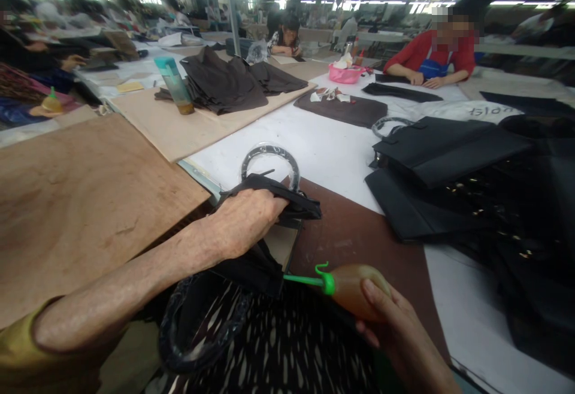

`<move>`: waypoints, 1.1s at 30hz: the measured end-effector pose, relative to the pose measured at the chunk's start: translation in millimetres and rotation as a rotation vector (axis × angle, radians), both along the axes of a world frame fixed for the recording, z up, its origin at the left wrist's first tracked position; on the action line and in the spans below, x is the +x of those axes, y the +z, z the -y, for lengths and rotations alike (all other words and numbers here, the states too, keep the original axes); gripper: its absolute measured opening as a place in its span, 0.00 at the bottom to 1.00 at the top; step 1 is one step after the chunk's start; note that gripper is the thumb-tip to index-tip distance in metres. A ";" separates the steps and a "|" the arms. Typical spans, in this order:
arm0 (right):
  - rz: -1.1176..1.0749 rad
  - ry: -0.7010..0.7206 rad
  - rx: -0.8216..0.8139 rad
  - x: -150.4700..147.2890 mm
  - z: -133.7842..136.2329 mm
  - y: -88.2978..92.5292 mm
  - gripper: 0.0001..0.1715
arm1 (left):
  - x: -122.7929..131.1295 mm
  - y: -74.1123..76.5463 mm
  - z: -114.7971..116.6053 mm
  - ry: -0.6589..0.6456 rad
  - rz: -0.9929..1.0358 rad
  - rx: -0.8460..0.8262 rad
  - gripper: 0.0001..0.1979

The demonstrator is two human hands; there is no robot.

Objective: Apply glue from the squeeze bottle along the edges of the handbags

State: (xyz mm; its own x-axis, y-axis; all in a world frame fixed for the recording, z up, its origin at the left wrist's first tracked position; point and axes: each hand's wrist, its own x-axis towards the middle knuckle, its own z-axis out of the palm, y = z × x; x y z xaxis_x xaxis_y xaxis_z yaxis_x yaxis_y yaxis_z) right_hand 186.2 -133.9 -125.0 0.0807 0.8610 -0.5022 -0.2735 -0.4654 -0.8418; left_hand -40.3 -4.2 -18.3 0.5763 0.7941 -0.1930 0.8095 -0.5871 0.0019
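My left hand (251,217) is closed on the upper edge of a black handbag (265,274), with its fingertips partly hidden. One round handle (269,149) in clear wrap stands behind that hand; another wrapped handle (202,358) hangs near my lap. A tan inner panel shows between the bag's dark edges. In my right hand (395,322) is a squeeze bottle (354,286) of amber liquid with a green nozzle. The bottle lies tilted sideways, its thin tip pointing left at the bag's near edge. Whether the tip touches the bag I cannot tell.
A brown mat (359,250) lies under the work. Black bags (458,160) are piled on the right. Wooden boards (81,190) cover the left, with a teal-lidded bottle (174,85) and dark cloth pieces (224,79) beyond. A pink basket (345,74) and a person in red (426,64) are across the table.
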 end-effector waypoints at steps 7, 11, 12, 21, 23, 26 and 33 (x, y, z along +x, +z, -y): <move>-0.008 -0.019 -0.020 -3.9 1.2 2.2 0.24 | 0.4 -0.3 0.3 0.014 -0.018 -0.010 0.11; -0.019 -0.040 -0.041 -5.7 2.1 6.9 0.25 | 0.1 -0.8 -0.4 0.012 -0.016 0.001 0.11; -0.021 -0.046 -0.047 -5.9 2.6 7.8 0.25 | -0.1 -0.9 -0.6 0.011 -0.015 0.002 0.11; 0.092 0.043 -0.034 -0.9 8.3 15.1 0.28 | 0.1 -3.4 -1.1 0.015 -0.014 0.000 0.12; 0.224 0.019 -0.009 -1.0 6.9 21.0 0.30 | -0.6 -4.0 -1.4 0.001 -0.004 0.005 0.11; 0.471 -0.058 0.061 -1.2 2.1 27.9 0.35 | -3.3 -5.9 -2.0 -0.046 0.013 0.011 0.10; 0.880 0.035 0.196 5.9 -23.9 13.1 0.38 | -3.6 -7.5 -11.4 -0.088 0.062 0.061 0.10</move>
